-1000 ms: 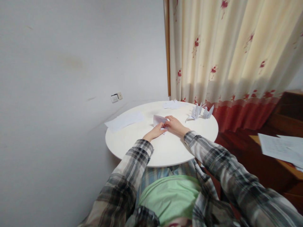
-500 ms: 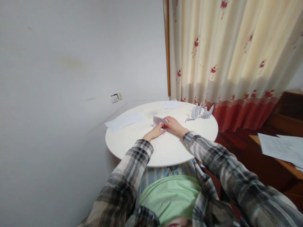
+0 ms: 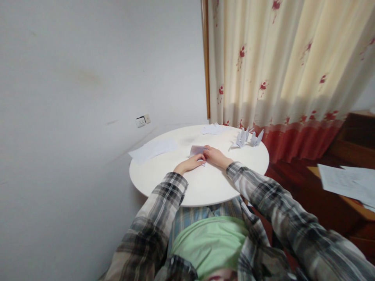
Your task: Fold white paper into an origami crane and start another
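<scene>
White paper [image 3: 196,150], folded small, sits between your two hands near the middle of the round surface [image 3: 164,175], with one flap standing up beyond your fingers. Your right hand [image 3: 215,156] has its fingers bunched closely on the right end of the paper, gripping it there. Your left hand [image 3: 191,163] lies low along the near side, palm down, fingers curled and almost closed; you seem to be touching the paper with it, but whether thumb and finger pinch it cannot be told. This looks like folding or creasing, so let one hand anchor the paper against the surface while the other works the crease. Line up the edges before you press, then run a fingertip firmly along the fold from one end to the other. Go gently where layers stack up, since thick corners could slip out of line or tear. Compared with a second ago, your left hand is flatter and a little lower, its wrist shifted outward, and the standing flap shows less height above your fingers. Your right hand is nearly where it was. The folded paper shapes [image 3: 242,139] at the far right and the loose sheets [image 3: 152,150] at the left have not moved on the surface.
</scene>
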Demonstrator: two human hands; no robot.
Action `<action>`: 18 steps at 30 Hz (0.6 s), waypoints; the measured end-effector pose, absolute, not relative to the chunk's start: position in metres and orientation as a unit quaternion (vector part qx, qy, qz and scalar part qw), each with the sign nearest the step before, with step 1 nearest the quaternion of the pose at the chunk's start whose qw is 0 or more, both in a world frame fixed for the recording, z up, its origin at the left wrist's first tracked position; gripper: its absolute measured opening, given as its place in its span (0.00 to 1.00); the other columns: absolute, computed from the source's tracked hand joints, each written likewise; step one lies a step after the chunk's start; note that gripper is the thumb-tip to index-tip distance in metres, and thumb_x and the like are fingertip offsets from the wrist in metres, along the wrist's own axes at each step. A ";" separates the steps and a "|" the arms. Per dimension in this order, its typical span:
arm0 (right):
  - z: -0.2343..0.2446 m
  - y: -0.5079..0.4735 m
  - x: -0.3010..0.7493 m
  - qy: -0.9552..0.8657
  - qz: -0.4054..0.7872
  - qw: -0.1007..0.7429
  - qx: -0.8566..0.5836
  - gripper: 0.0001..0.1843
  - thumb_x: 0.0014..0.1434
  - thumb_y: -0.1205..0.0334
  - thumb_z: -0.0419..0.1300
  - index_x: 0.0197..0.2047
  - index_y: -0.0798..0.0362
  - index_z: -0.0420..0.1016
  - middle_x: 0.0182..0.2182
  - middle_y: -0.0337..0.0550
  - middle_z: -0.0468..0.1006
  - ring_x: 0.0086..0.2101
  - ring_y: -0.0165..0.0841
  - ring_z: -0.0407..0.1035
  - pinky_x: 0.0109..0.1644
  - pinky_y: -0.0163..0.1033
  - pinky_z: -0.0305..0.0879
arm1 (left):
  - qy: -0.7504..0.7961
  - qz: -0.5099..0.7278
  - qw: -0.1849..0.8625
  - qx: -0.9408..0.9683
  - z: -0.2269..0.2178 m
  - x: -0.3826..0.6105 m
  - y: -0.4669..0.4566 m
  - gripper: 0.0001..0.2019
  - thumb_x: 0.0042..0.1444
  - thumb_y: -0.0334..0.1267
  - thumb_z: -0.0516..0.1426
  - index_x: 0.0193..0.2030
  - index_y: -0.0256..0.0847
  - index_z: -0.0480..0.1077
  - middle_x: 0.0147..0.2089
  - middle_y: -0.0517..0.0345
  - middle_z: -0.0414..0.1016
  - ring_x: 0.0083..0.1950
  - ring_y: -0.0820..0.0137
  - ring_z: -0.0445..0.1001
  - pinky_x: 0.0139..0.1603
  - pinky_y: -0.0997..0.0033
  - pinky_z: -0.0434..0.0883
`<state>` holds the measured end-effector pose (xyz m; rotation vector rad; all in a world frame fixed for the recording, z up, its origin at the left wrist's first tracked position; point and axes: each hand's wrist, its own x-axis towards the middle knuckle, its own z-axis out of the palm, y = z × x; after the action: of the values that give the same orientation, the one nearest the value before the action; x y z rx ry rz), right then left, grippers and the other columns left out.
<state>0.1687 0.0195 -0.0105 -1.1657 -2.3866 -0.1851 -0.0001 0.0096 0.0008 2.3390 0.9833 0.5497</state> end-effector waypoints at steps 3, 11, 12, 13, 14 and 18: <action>-0.011 0.020 0.169 -0.872 -0.068 0.237 -0.423 0.07 0.56 0.68 0.53 0.34 0.57 0.72 0.43 0.47 0.67 0.33 0.27 0.63 0.38 0.31 0.58 | 0.359 0.208 0.268 0.870 0.001 0.000 0.009 0.03 0.52 0.36 0.51 0.33 0.40 0.63 0.38 0.58 0.68 0.42 0.71 0.66 0.49 0.71 0.62; -0.011 0.022 0.169 -0.876 -0.059 0.242 -0.413 0.06 0.56 0.69 0.53 0.34 0.57 0.71 0.40 0.46 0.68 0.35 0.28 0.64 0.40 0.32 0.58 | 0.343 0.225 0.264 0.873 -0.006 0.000 0.016 0.05 0.50 0.36 0.54 0.34 0.39 0.64 0.40 0.56 0.68 0.45 0.69 0.66 0.51 0.69 0.62; -0.010 0.022 0.169 -0.876 -0.061 0.242 -0.413 0.06 0.56 0.69 0.53 0.34 0.57 0.71 0.40 0.46 0.68 0.34 0.28 0.64 0.40 0.32 0.58 | 0.343 0.225 0.263 0.874 -0.006 0.000 0.016 0.05 0.50 0.36 0.54 0.34 0.39 0.64 0.40 0.56 0.68 0.45 0.69 0.66 0.52 0.69 0.62; -0.010 0.022 0.169 -0.875 -0.062 0.241 -0.415 0.07 0.56 0.69 0.53 0.34 0.57 0.72 0.40 0.46 0.68 0.34 0.28 0.64 0.40 0.32 0.58 | 0.343 0.224 0.261 0.874 -0.006 0.000 0.016 0.06 0.49 0.36 0.54 0.34 0.39 0.64 0.41 0.56 0.68 0.45 0.69 0.66 0.52 0.69 0.61; -0.009 0.022 0.169 -0.875 -0.063 0.238 -0.418 0.07 0.56 0.69 0.53 0.34 0.57 0.72 0.39 0.46 0.68 0.34 0.27 0.64 0.39 0.31 0.58 | 0.344 0.223 0.260 0.874 -0.005 0.000 0.016 0.06 0.49 0.37 0.54 0.34 0.39 0.64 0.41 0.56 0.68 0.45 0.69 0.66 0.52 0.69 0.61; -0.008 0.022 0.168 -0.875 -0.059 0.226 -0.425 0.07 0.56 0.68 0.53 0.34 0.58 0.72 0.39 0.45 0.68 0.35 0.27 0.64 0.40 0.31 0.58 | 0.355 0.212 0.254 0.874 -0.003 0.001 0.014 0.07 0.49 0.37 0.55 0.35 0.39 0.64 0.42 0.56 0.69 0.46 0.69 0.66 0.53 0.70 0.61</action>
<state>0.1681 0.0220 -0.0079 -1.1713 -2.4117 -0.1631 0.0010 0.0143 -0.0035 2.3750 0.9648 0.5745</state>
